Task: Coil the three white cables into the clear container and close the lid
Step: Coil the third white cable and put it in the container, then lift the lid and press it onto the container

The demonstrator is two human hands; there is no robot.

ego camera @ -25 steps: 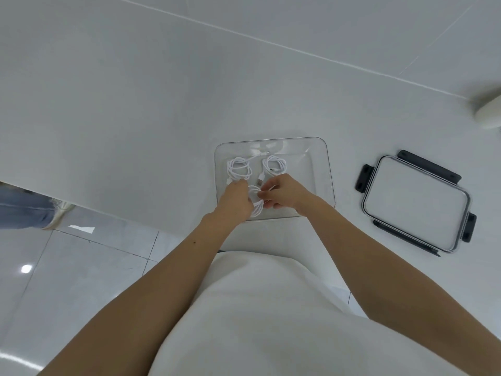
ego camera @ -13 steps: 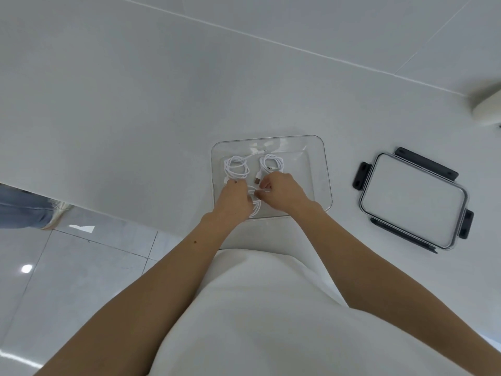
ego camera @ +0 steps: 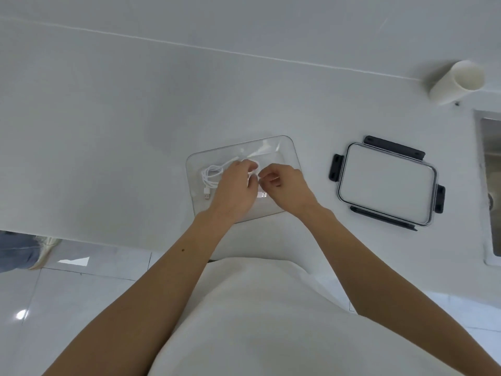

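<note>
The clear container point(ego camera: 294, 153) sits on the white counter in front of me. A coiled white cable point(ego camera: 211, 173) lies in its left part, with its USB plug point(ego camera: 206, 193) near the front. My left hand point(ego camera: 235, 191) and my right hand point(ego camera: 287, 188) are both inside the container, pinching a second white cable point(ego camera: 253, 175) between them. A USB plug point(ego camera: 262, 195) shows between my wrists. My hands hide the other cables. The lid point(ego camera: 386, 183), clear with dark latches, lies flat to the right of the container.
A white cup point(ego camera: 458, 82) lies on its side at the back right. A metal sink point(ego camera: 492, 185) is cut off by the right edge. The counter's front edge runs just below the container, with tiled floor and someone's shoe point(ego camera: 44, 248) at the left.
Both hands have moved from the container's front toward its middle and now cover the right coil. The view has shifted, bringing the cup and sink into sight.
</note>
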